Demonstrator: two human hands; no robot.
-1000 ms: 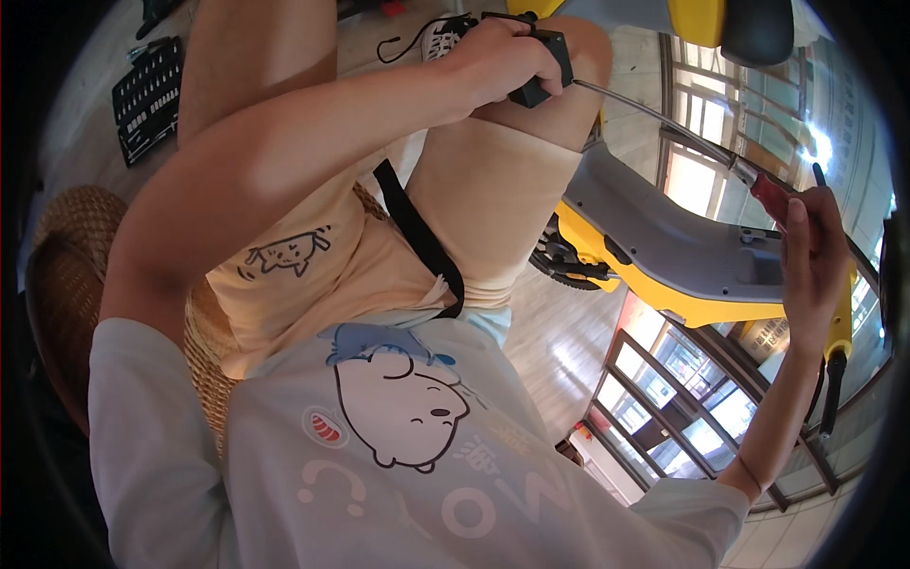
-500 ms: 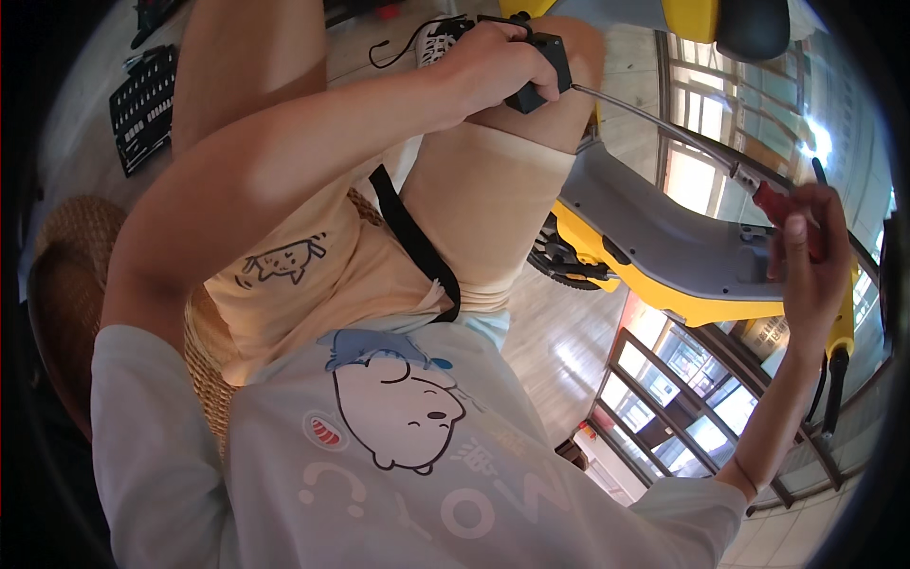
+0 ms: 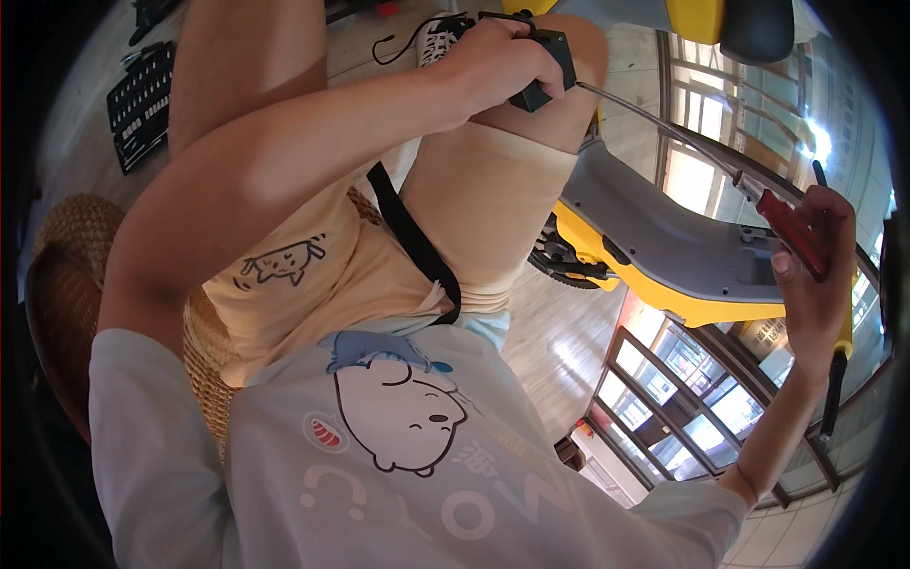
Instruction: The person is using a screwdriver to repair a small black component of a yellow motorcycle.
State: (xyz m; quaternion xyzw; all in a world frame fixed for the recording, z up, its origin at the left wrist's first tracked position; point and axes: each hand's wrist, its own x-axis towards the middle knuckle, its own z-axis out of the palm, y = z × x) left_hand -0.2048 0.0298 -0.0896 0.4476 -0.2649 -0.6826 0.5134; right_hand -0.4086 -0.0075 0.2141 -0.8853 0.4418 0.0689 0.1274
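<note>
My left hand (image 3: 512, 66) is closed on a small black box-like part (image 3: 555, 52) resting by my raised right knee, near the top middle of the head view. A long screwdriver (image 3: 791, 230) with a red handle runs from its tip at that black part down to the right. My right hand (image 3: 820, 266) holds the red handle at the far right, the thumb lifted away from it and the other fingers behind it. A dark cord (image 3: 396, 57) curls beside my shoe.
A black case of bits and sockets (image 3: 140, 104) lies on the floor at upper left. I sit on a wicker seat (image 3: 207, 389). A yellow and grey scooter (image 3: 673, 266) is to my right, with another yellow part at the top (image 3: 692, 19). Windows and doors curve along the right.
My right thumb has moved off the screwdriver's handle toward the left, and more of the red handle shows, tilted slightly differently. My left hand and the black part have barely moved.
</note>
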